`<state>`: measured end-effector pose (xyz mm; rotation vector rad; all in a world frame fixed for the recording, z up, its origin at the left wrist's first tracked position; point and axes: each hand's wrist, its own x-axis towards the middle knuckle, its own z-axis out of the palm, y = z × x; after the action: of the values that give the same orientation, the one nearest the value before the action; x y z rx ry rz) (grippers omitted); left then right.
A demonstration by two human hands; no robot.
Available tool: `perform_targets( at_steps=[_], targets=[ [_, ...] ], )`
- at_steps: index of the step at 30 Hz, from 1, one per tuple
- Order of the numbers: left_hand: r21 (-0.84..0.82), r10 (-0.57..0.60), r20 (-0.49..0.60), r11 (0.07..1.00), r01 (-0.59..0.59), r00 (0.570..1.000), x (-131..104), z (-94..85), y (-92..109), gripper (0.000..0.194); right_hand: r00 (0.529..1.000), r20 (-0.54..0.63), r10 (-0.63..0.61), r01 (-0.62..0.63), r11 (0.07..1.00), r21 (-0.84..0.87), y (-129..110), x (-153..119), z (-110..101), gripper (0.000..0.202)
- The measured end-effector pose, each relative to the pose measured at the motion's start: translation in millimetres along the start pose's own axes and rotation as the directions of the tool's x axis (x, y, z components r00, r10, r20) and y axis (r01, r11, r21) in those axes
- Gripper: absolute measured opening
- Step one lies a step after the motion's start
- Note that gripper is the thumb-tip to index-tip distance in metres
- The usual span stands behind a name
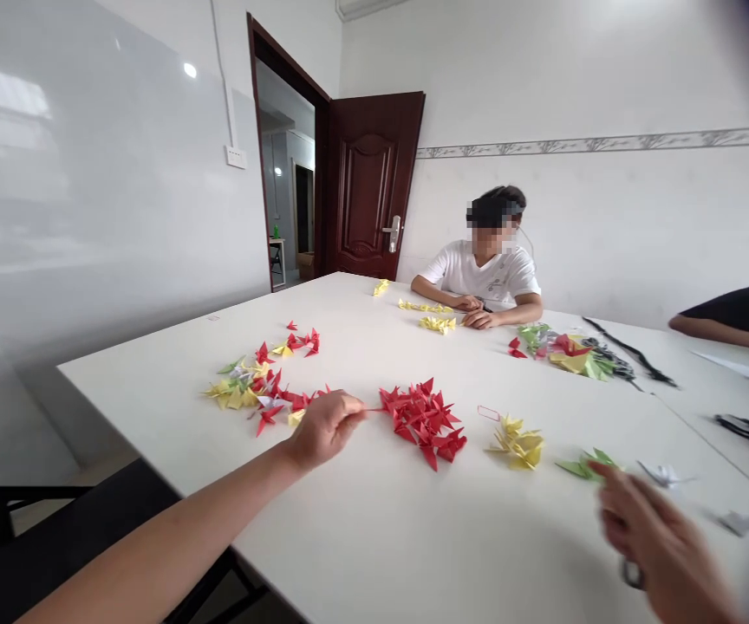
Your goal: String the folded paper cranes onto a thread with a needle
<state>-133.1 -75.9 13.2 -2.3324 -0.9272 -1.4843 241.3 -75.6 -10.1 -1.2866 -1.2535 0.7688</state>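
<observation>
My left hand [328,428] is closed in a pinch above the white table [374,537]. A thin red thread or strip [375,409] sticks out from its fingertips toward a pile of red paper cranes [423,420]. Blurred by motion, my right hand [657,529] is at the lower right, fingers curled, with a small dark loop [632,574] like a tool handle showing under it. Its index finger is beside a green paper crane [586,465], and I cannot tell if they touch. Yellow cranes [518,444] lie between the hands, a white crane [666,474] farther right.
A curved string of mixed-colour cranes [244,386] lies at the left. Across the table sits a person in white [488,273] near yellow cranes [438,325]. Bagged coloured cranes [573,355] and black cords [631,351] lie at the right. Another person's arm [735,328] rests there.
</observation>
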Motion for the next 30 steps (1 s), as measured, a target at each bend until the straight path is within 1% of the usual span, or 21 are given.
perform_targets(
  at_steps=[1, 2, 4, 6, 8, 10, 11, 12, 13, 14, 15, 16, 17, 18, 19, 21, 24, 26, 28, 30],
  targets=[
    [-0.06, 0.1, 0.025, 0.993, -0.098, 0.995, 11.0, 13.0, 4.1, 0.004, 0.993, 0.043, 0.111, -0.115, 0.986, 0.117, -15.9, -9.0, 19.5, 0.045],
    [-0.111, 0.189, 0.041, 0.977, -0.184, 0.981, 21.3, 25.7, 7.4, 0.005, 0.976, 0.143, 0.165, -0.189, 0.966, 0.174, -29.6, -15.6, 38.7, 0.05],
    [-0.182, 0.307, 0.062, 0.939, -0.291, 0.95, 37.7, 47.3, 12.0, 0.006, 0.943, 0.279, 0.181, -0.249, 0.941, 0.229, -48.9, -21.3, 72.5, 0.054],
    [-0.22, 0.352, 0.081, 0.919, -0.327, 0.933, 45.9, 61.5, 14.3, 0.008, 0.925, 0.316, 0.21, -0.302, 0.911, 0.28, -56.9, -20.5, 96.0, 0.051],
    [-0.266, 0.357, 0.097, 0.909, -0.322, 0.929, 45.6, 68.0, 15.0, 0.009, 0.914, 0.314, 0.256, -0.352, 0.884, 0.306, -55.9, -18.2, 107.9, 0.046],
    [-0.347, 0.308, 0.1, 0.902, -0.257, 0.946, 39.4, 69.3, 16.4, 0.011, 0.915, 0.301, 0.268, -0.36, 0.88, 0.31, -49.5, -17.7, 110.3, 0.041],
    [-0.396, 0.243, 0.104, 0.899, -0.184, 0.964, 35.3, 68.9, 18.1, 0.013, 0.924, 0.29, 0.251, -0.337, 0.893, 0.299, -45.8, -18.6, 109.2, 0.039],
    [-0.45, 0.145, 0.123, 0.89, -0.075, 0.982, 31.2, 68.2, 20.8, 0.017, 0.936, 0.275, 0.22, -0.296, 0.914, 0.279, -42.3, -20.3, 107.1, 0.038],
    [-0.502, 0.026, 0.166, 0.862, 0.061, 0.986, 27.5, 67.4, 24.3, 0.023, 0.948, 0.262, 0.181, -0.248, 0.936, 0.249, -39.5, -22.6, 104.7, 0.037],
    [-0.545, -0.092, 0.231, 0.812, 0.207, 0.969, 24.3, 66.7, 28.6, 0.031, 0.957, 0.253, 0.142, -0.199, 0.956, 0.214, -37.8, -25.4, 102.5, 0.036],
    [-0.573, -0.188, 0.31, 0.745, 0.341, 0.932, 22.0, 66.1, 33.3, 0.041, 0.963, 0.245, 0.114, -0.16, 0.972, 0.175, -37.1, -28.7, 100.9, 0.035],
    [-0.586, -0.25, 0.392, 0.674, 0.45, 0.886, 20.3, 65.6, 38.1, 0.049, 0.967, 0.236, 0.099, -0.134, 0.981, 0.137, -37.3, -32.3, 100.3, 0.034],
    [-0.59, -0.277, 0.459, 0.615, 0.523, 0.844, 19.3, 65.2, 42.6, 0.053, 0.97, 0.225, 0.091, -0.117, 0.988, 0.105, -38.3, -36.0, 100.6, 0.032],
    [-0.593, -0.286, 0.5, 0.574, 0.564, 0.817, 18.8, 65.0, 46.7, 0.052, 0.973, 0.213, 0.084, -0.103, 0.992, 0.079, -39.6, -39.6, 101.8, 0.03],
    [-0.6, -0.284, 0.519, 0.551, 0.58, 0.807, 18.5, 64.8, 50.0, 0.048, 0.976, 0.205, 0.072, -0.086, 0.995, 0.058, -40.9, -43.0, 103.4, 0.028],
    [-0.617, -0.278, 0.509, 0.542, 0.57, 0.815, 18.5, 64.4, 54.2, 0.038, 0.977, 0.209, 0.034, -0.039, 0.999, 0.02, -42.4, -48.3, 106.4, 0.026],
    [-0.614, -0.269, 0.446, 0.601, 0.511, 0.853, 18.8, 63.8, 54.6, 0.033, 0.965, 0.262, -0.035, 0.049, 0.998, -0.045, -41.1, -51.6, 106.3, 0.025],
    [-0.599, -0.254, 0.41, 0.649, 0.469, 0.876, 18.8, 63.6, 52.6, 0.033, 0.963, 0.264, -0.064, 0.086, 0.994, -0.074, -40.1, -51.7, 102.3, 0.026],
    [-0.595, -0.246, 0.376, 0.675, 0.436, 0.894, 18.3, 64.0, 50.3, 0.034, 0.961, 0.261, -0.097, 0.126, 0.987, -0.097, -41.0, -52.0, 97.0, 0.024],
    [-0.597, -0.24, 0.347, 0.689, 0.411, 0.907, 17.3, 65.0, 48.3, 0.036, 0.95, 0.274, -0.149, 0.197, 0.968, -0.158, -44.3, -53.2, 92.8, 0.021]
  ],
)
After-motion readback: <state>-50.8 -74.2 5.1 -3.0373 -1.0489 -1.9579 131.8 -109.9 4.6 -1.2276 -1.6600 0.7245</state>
